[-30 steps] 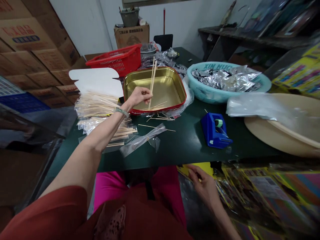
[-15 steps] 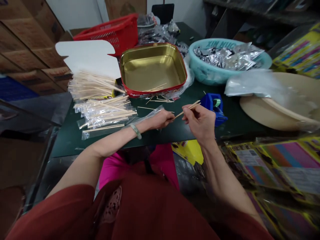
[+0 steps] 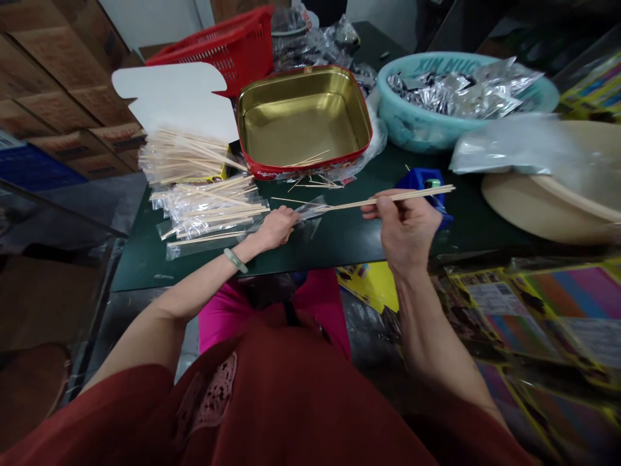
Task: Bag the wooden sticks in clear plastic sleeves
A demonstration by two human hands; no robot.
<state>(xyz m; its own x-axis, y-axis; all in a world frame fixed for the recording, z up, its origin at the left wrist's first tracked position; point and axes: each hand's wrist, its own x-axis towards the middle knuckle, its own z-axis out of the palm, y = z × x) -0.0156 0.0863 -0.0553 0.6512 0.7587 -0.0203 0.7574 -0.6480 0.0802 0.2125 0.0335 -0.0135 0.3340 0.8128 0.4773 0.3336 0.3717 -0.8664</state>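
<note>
My right hand is closed around a thin bundle of wooden sticks, which points left. The left tips of the sticks lie at the mouth of a clear plastic bag; how far inside they are is hard to tell. Pinched on that bag is my left hand, a bangle on its wrist. Beside my left forearm lies a pile of bagged sticks, and behind it more sticks fill an open box with a white flap. A few loose sticks lie in front of the tin.
A red-rimmed, gold-lined tin stands mid-table with a red basket behind. At right are a blue tape dispenser, a turquoise basin of silvery packets and a beige basin. Colourful packages lie lower right.
My right hand has moved right, and the sticks now show at full length. My left hand has shifted left, and the bag's end now meets the stick tips. The view has tilted slightly.
</note>
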